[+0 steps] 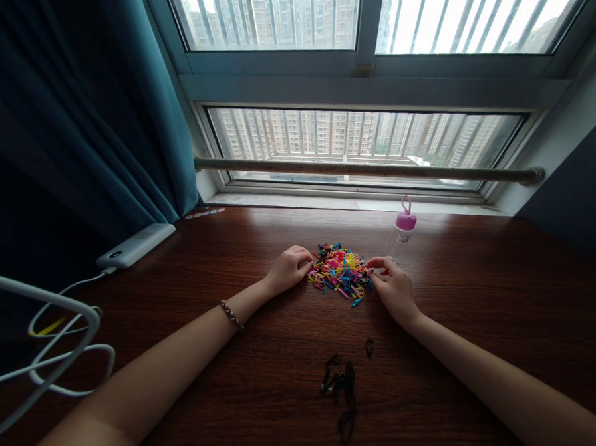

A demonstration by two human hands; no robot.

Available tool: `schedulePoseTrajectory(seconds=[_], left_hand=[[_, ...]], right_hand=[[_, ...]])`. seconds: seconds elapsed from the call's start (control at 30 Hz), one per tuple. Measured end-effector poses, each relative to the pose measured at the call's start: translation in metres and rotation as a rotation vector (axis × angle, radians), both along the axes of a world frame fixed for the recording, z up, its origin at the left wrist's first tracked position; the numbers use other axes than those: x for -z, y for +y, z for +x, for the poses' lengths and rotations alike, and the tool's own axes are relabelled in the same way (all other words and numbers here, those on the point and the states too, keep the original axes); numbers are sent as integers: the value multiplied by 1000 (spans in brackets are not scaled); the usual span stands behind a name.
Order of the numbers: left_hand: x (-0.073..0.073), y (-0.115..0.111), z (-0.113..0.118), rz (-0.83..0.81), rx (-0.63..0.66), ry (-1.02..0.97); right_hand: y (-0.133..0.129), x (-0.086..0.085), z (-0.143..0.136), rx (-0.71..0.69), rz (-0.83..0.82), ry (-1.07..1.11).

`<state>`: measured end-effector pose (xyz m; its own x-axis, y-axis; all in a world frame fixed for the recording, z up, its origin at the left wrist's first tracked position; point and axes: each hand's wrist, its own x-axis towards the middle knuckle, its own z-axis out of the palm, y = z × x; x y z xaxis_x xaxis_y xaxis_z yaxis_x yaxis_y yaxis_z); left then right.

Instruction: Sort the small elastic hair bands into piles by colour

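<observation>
A heap of small multicoloured elastic hair ties (pixel 340 270) lies on the dark wooden table. At its left edge rests my left hand (pixel 290 269), fingers curled together at the ties; whatever they may hold is hidden. On the opposite side my right hand (pixel 392 288) reaches in with thumb and forefinger pinched at the heap's right edge. Too little shows between those fingertips to name it. Closer to me is a loose cluster of black hair ties (pixel 340 388), with a single black hair tie (pixel 369 348) apart from it.
Behind my right hand stands a clear bottle with a pink lid (pixel 406 221). A white power bank (pixel 135 246) with a white cable (pixel 78 281) lies at the left by the blue curtain (pixel 147 142). A metal rail (pixel 371 170) crosses the window beyond the table.
</observation>
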<state>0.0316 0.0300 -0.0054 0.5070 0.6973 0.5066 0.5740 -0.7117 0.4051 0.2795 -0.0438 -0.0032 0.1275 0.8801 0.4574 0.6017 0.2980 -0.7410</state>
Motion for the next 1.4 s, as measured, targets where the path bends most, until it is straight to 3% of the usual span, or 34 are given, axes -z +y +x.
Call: schedulePoseTrajectory(seconds=[0.23,0.43,0.6,0.83,1.4], left_hand=[[-1,0,0,-1,2,-3],[0,0,0,2,-4,9],[0,0,0,-6,2,15],[-1,-1,0,-1,-3,7],[0,1,0,-8,-20,10]], right_hand=[[-2,2,-2,44,-197,-168],[-4,-1,-4,29,-199,-259],[-2,2,-3,-95,-140,-91],[0,4,-4,-132,-76,203],[-4,1,-6,-197,0,257]])
